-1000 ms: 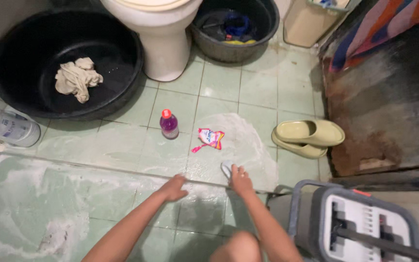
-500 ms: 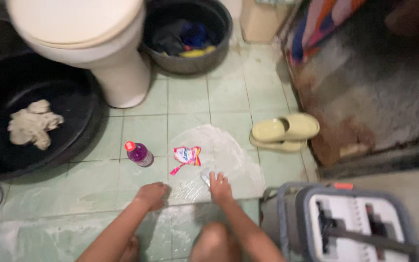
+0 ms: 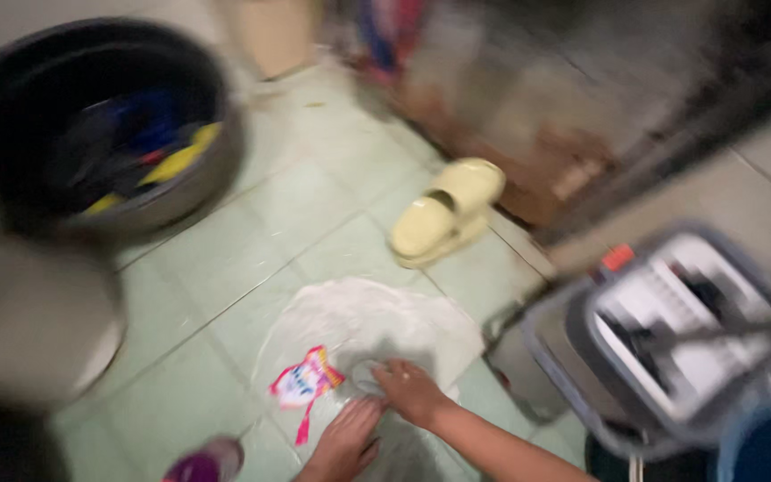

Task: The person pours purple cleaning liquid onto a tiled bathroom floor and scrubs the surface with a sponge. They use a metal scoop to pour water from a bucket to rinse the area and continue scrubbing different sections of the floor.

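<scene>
The view is badly blurred. Both my hands rest on a wet white cloth (image 3: 385,317) spread on the green tiled floor. My left hand (image 3: 347,439) lies palm down on the cloth's near part. Just beyond it, my right hand (image 3: 412,391) is curled on a small round pale object (image 3: 365,375) pressed against the cloth; what it is cannot be told. A pink sachet (image 3: 301,382) lies on the cloth left of my hands. A purple bottle (image 3: 203,464) stands at the bottom edge.
A pair of pale yellow slippers (image 3: 448,210) lies beyond the cloth. A dark basin (image 3: 185,192) holding coloured clothes stands at upper left, with a white toilet base (image 3: 20,303) below it. A grey mop bucket (image 3: 671,330) stands to the right.
The camera swung right and closer, so the toilet and the black tub slid out to the left. My hands have come closer together on the white cloth.
</scene>
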